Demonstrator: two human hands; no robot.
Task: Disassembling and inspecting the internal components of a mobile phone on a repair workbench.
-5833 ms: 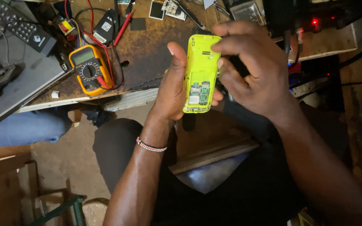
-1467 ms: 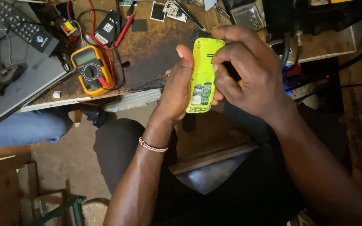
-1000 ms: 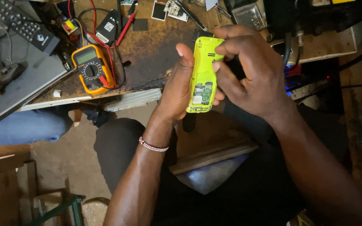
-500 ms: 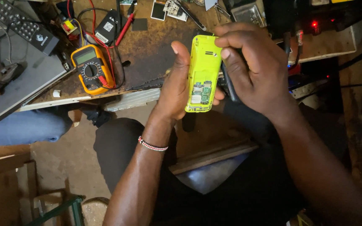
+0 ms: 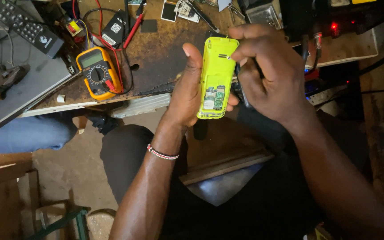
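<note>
The left hand (image 5: 187,89) gripped the open-backed yellow-green phone (image 5: 216,78) upright while the right hand (image 5: 267,71) clenched a thin dark tool (image 5: 241,91), best steadied against slipping.

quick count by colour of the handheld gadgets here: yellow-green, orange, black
Yellow-green: 1, the opened phone held by the left hand, right hand at its top
Orange: 1, the multimeter
Black: 1, the remote control
Total: 3

Worn wooden bench (image 5: 165,58): yellow multimeter (image 5: 98,73), black remote (image 5: 27,27), red-black leads (image 5: 121,40), grey panel (image 5: 23,84).
</note>
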